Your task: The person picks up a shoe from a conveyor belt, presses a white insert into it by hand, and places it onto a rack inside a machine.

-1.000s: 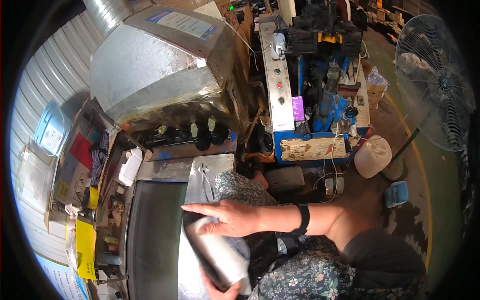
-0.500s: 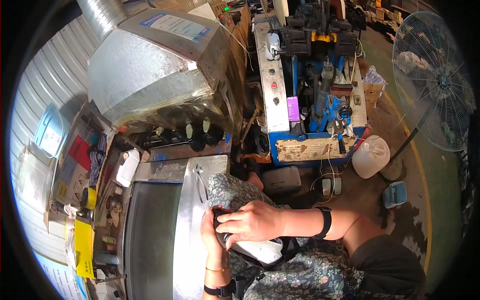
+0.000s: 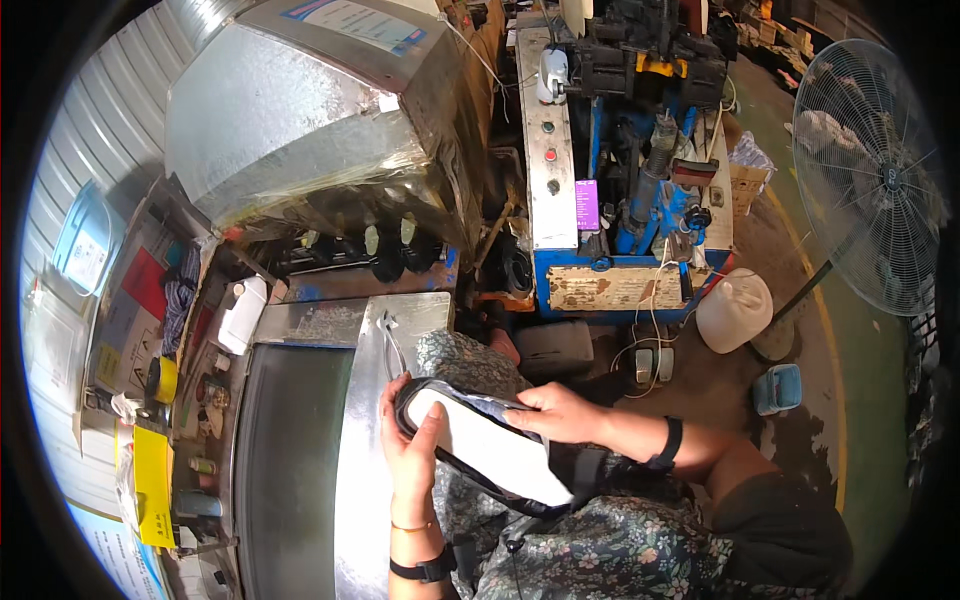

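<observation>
A black shoe upper [image 3: 462, 468] lies over my lap with its white bottom [image 3: 495, 450] turned up toward me. My left hand [image 3: 408, 452] is closed around its rounded left end, the thumb pressed on the white bottom and the fingers beneath. At the far edge, my right hand [image 3: 562, 414] pinches the dark rim between thumb and fingers. The right end of the upper rests against my flowered apron [image 3: 610, 545].
Left of my lap runs a dark conveyor belt [image 3: 290, 470] with a shiny metal edge [image 3: 375, 400]. Beyond it, black shoes [image 3: 385, 262] sit under a metal hood [image 3: 300, 125]. A blue machine [image 3: 545, 285], a white jug [image 3: 735, 310] and a fan [image 3: 875, 175] stand to the right.
The white bottom, mostly covered by my right hand before, now shows fully. My right hand has moved right from the left end to the far rim; my left thumb has come over the bottom.
</observation>
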`<state>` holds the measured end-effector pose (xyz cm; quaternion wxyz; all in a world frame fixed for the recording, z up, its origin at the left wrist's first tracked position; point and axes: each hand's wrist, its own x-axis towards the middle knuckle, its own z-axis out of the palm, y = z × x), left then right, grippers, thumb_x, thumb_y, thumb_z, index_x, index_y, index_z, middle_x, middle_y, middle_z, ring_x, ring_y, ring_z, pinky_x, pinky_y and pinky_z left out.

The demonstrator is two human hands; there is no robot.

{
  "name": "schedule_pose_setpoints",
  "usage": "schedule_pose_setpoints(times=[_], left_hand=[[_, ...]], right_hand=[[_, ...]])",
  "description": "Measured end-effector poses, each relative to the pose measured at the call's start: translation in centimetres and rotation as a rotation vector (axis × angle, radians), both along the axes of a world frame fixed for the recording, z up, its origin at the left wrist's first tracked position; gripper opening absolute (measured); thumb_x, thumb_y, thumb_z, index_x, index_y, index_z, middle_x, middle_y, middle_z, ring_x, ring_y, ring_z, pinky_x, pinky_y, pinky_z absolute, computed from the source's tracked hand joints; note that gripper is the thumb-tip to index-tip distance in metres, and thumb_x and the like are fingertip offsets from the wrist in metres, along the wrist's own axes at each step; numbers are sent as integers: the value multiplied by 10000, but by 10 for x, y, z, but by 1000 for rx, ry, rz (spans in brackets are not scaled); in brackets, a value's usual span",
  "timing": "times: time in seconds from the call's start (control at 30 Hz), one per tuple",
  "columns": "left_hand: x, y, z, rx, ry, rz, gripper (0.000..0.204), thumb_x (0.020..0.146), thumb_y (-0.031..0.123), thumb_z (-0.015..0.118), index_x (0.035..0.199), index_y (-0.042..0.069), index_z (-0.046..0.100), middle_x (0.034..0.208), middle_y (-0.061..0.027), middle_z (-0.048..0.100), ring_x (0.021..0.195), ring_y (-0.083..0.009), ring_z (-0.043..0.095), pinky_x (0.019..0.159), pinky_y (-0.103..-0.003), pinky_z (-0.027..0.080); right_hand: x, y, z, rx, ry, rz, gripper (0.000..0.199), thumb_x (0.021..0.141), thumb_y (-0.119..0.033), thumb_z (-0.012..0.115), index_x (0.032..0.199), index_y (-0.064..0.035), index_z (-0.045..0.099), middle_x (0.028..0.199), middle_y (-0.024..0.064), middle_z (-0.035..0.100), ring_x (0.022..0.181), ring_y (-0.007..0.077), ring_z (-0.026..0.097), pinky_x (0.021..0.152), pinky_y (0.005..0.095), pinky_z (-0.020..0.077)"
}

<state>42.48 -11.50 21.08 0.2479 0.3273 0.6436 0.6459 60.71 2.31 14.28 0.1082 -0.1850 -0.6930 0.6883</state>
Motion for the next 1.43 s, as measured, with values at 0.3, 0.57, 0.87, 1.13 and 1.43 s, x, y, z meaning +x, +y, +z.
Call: schedule_pose_setpoints(times=[0.3, 0.57, 0.87, 1.13, 1.43], left_hand=[[-1, -14, -36, -36, 12, 20, 580, 819, 90, 766, 1314, -13, 483, 1316, -132, 510, 1215, -226, 487, 1082, -356, 356], [-6, -11, -37, -54, 139, 15, 567, 836, 75, 741, 1317, -28, 459, 1297, -146, 509, 1198, -237, 498, 1063, -358, 376], [-13, -23, -35, -146, 243, -36, 585, 878, 112, 736, 1364, -17, 437, 1298, -122, 509, 1196, -210, 496, 1052, -332, 390], [-28, -24, -28, 358, -602, -368, 702, 885, 230, 666, 1484, 25, 363, 1405, -145, 490, 1300, -250, 482, 1114, -392, 376], [11, -30, -1, -945, 728, 242, 386, 986, 256, 500, 1140, -85, 594, 907, -328, 678, 766, -428, 693, 734, -513, 547]], right_hand=[[-26, -28, 4, 105, -221, 142, 607, 1082, -463, 207, 1461, -35, 414, 1303, 207, 613, 1177, 297, 611, 1024, 394, 450], [-52, -49, 35, 1286, -70, -148, 433, 950, -242, 562, 1105, 161, 587, 834, 210, 695, 534, 277, 660, 492, 403, 534], [-22, -4, 14, 124, -244, 341, 739, 1054, -484, 338, 1573, -18, 95, 1571, 250, 298, 1442, 360, 332, 1173, 390, 275], [10, -55, 3, 129, -69, 71, 684, 1046, -321, 482, 1570, -41, 143, 1515, 288, 361, 1410, 349, 385, 1132, 405, 343], [-30, -91, 23, 4, -185, 5, 981, 948, -433, 645, 1556, 9, 14, 1588, 333, 113, 1485, 449, 122, 1212, 376, 171]])
